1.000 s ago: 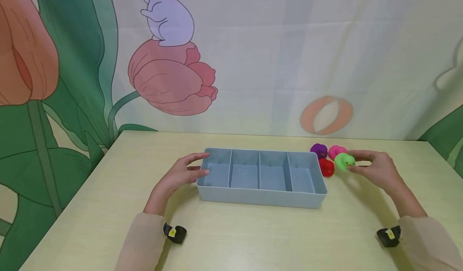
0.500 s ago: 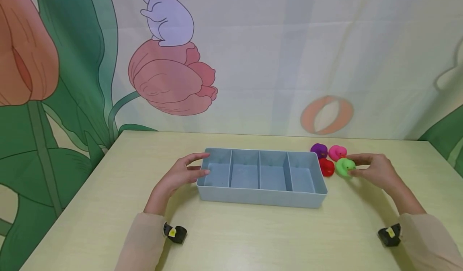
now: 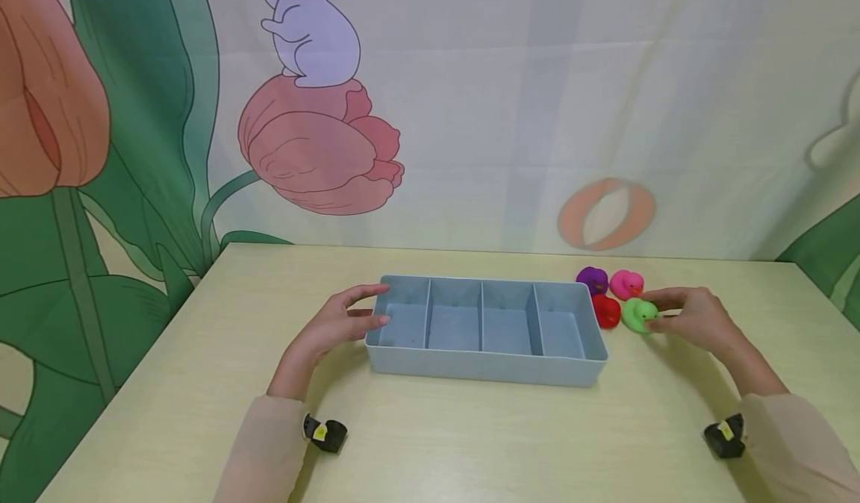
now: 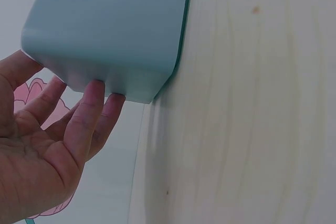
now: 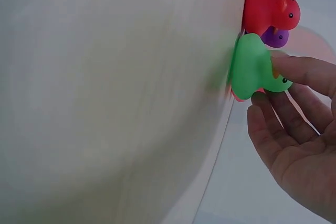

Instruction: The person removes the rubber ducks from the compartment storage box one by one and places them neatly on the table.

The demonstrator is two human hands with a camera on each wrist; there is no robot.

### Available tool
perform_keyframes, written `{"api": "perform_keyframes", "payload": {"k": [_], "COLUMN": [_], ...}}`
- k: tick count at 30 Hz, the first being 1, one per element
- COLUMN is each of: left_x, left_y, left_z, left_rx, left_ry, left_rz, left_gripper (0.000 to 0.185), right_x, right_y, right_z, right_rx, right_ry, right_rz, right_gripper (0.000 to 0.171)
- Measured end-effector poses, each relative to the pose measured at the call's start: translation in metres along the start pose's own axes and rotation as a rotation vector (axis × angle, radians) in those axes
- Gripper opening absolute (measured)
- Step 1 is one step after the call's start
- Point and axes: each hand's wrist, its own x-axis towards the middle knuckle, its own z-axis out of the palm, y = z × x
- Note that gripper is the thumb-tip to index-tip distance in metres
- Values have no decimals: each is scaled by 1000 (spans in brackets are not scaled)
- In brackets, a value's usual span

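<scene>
A green rubber duck [image 3: 638,315] sits on the table, right of the long box. My right hand [image 3: 695,316] pinches it by the head, the thumb [image 5: 302,72] on the near side and fingers behind, in the right wrist view. Close by it are a red duck [image 3: 607,312], a purple duck [image 3: 592,280] and a pink duck [image 3: 627,284]. My left hand [image 3: 343,316] touches the left end of the light blue divided box [image 3: 484,367]. In the left wrist view its fairly straight fingertips [image 4: 93,90] rest against the end wall.
The box has several compartments in a row, with nothing seen in them. A pale wooden table [image 3: 470,443] lies under everything. Behind its back edge hangs a printed curtain [image 3: 470,115] with flowers and an animal.
The green duck has come down and slightly nearer, in front of the pink one, with my right hand on it. The pink duck now shows more. My left hand and the box have stayed put.
</scene>
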Motion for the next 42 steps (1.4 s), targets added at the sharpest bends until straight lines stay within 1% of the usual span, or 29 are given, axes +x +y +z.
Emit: {"api": "perform_keyframes", "payload": {"k": [8, 18, 22, 27, 32, 35, 37, 42], "left_x": [1, 0, -1, -6, -13, -17, -19, -30], "left_y": [0, -2, 0, 5, 12, 15, 15, 14], "left_z": [0, -1, -2, -2, -6, -8, -8, -8], "left_rx": [5, 5, 45, 101, 134, 159, 202, 335], "left_ry": [0, -18, -22, -48, -57, -59, -53, -8], "left_rz": [-1, 11, 15, 11, 25, 40, 62, 178], "left_gripper": [55, 55, 55, 56, 57, 56, 56, 53], "right_x": [0, -2, -4, -12, -20, -25, -29, -36], "right_y": [1, 0, 0, -3, -8, -13, -18, -34], "right_z": [-1, 0, -1, -2, -4, -5, -5, -2], "right_rx": [-5, 4, 13, 35, 32, 20, 16, -6], "right_ry": [-7, -7, -2, 6, 28, 53, 63, 59], "right_rz": [19, 9, 5, 22, 3, -23, -39, -86], "right_gripper": [50, 51, 55, 61, 57, 54, 53, 52]}}
